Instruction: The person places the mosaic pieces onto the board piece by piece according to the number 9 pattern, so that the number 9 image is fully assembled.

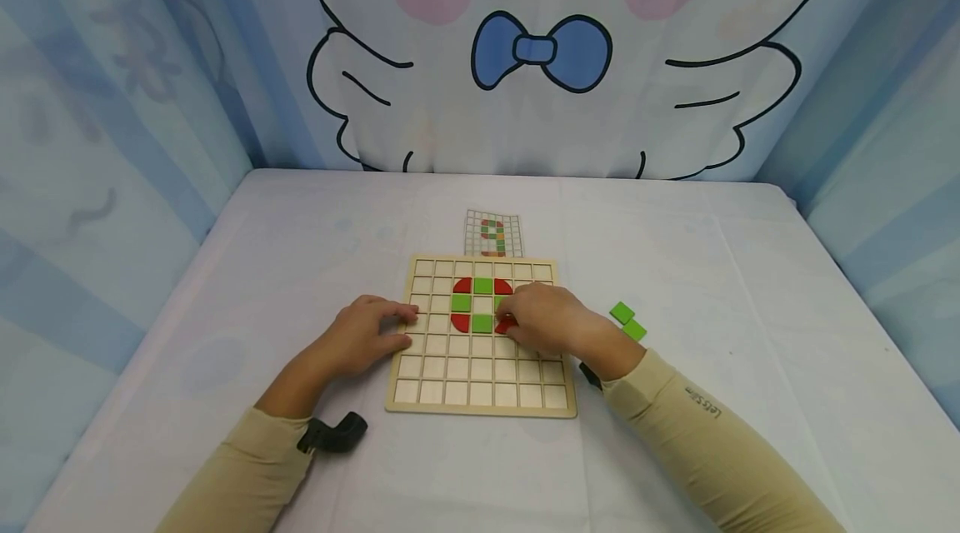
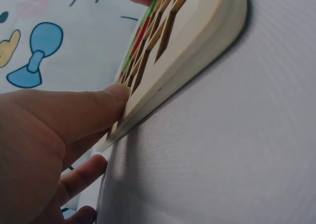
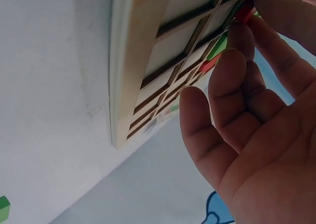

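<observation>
A wooden grid board [image 1: 480, 410] lies on the table, with red rounded tiles [image 1: 460, 322] and green square tiles [image 1: 482, 323] set in a ring on its upper part. My left hand [image 1: 365, 336] rests at the board's left side; in the left wrist view the thumb [image 2: 116, 93] touches the edge and the other fingers are loosely spread. Over the ring's lower right corner, my right hand [image 1: 543, 318] pinches a red tile [image 3: 244, 10] between thumb and fingertips, right at the grid. That hand partly hides the ring's right side.
Two loose green square tiles [image 1: 622, 313] lie on the table right of the board, by the right wrist. Behind the board is a pattern card [image 1: 493, 233] with a red, green and orange figure on a grid. Printed curtains [image 1: 540, 125] stand behind and beside the table.
</observation>
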Action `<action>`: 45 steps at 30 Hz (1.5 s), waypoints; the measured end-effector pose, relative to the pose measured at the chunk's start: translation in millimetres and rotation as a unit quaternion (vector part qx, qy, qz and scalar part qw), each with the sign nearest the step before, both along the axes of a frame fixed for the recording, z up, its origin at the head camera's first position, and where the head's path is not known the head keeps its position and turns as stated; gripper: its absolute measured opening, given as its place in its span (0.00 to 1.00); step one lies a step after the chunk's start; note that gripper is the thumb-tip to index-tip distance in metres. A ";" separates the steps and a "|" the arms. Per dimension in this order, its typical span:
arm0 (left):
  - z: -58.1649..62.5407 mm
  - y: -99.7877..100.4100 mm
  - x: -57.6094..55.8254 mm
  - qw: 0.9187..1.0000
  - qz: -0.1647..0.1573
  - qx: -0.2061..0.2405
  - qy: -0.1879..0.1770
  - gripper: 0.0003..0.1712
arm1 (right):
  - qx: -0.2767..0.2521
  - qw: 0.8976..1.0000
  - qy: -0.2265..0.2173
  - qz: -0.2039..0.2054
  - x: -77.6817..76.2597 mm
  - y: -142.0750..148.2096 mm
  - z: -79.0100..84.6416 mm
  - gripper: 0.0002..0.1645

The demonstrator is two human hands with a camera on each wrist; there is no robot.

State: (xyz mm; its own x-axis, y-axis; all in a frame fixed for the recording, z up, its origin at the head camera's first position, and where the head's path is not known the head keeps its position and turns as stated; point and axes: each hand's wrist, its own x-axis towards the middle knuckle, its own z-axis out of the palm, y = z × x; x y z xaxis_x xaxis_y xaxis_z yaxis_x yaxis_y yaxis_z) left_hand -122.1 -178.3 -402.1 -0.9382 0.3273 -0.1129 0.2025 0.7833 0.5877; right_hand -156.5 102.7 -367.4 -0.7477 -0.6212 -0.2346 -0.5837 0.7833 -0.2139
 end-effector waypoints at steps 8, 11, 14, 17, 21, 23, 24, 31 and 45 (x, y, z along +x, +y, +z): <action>-0.5 -0.1 0.1 1.000 0.002 0.002 -0.005 0.16 | 0.007 1.000 -0.006 -0.005 -1.4 0.8 -0.2 0.10; -0.5 0.1 0.0 1.000 0.002 0.001 -0.005 0.16 | 0.009 1.000 -0.008 -0.008 -1.8 1.1 -0.1 0.11; -0.7 0.0 -0.2 1.000 0.001 0.000 -0.005 0.16 | 0.009 1.000 -0.011 -0.013 -2.0 1.1 1.0 0.12; -1.1 -0.2 -0.3 1.000 -0.001 0.000 -0.003 0.16 | 0.005 1.000 -0.018 -0.017 -2.0 1.5 2.2 0.12; -1.3 -0.5 -0.3 1.000 -0.003 0.001 -0.002 0.16 | -0.002 0.999 -0.025 -0.024 -2.6 4.0 3.7 0.13; -1.1 -0.5 -0.2 1.000 -0.003 0.002 -0.002 0.15 | -0.004 0.999 -0.025 -0.027 -2.9 6.2 4.7 0.13; -1.0 -0.5 -0.2 1.000 -0.003 0.002 -0.001 0.15 | -0.004 0.999 -0.025 -0.029 -3.1 7.5 4.9 0.13; -0.3 -0.1 -0.2 1.000 -0.002 -0.003 0.001 0.15 | -0.010 0.999 -0.020 -0.026 -3.5 18.5 5.4 0.10; -1.5 -1.1 -0.9 1.000 -0.005 0.001 0.001 0.15 | -0.014 0.997 -0.023 -0.066 -5.0 44.8 10.0 0.11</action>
State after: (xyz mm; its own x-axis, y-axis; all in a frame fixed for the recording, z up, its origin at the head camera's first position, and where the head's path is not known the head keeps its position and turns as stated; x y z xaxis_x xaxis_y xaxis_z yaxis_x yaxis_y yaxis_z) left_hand -123.0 -179.4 -403.6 -0.9353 0.3365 -0.1097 0.2115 0.7798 0.5892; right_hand -161.5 147.5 -357.4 -0.8121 -0.5248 -0.2552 -0.4646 0.8461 -0.2614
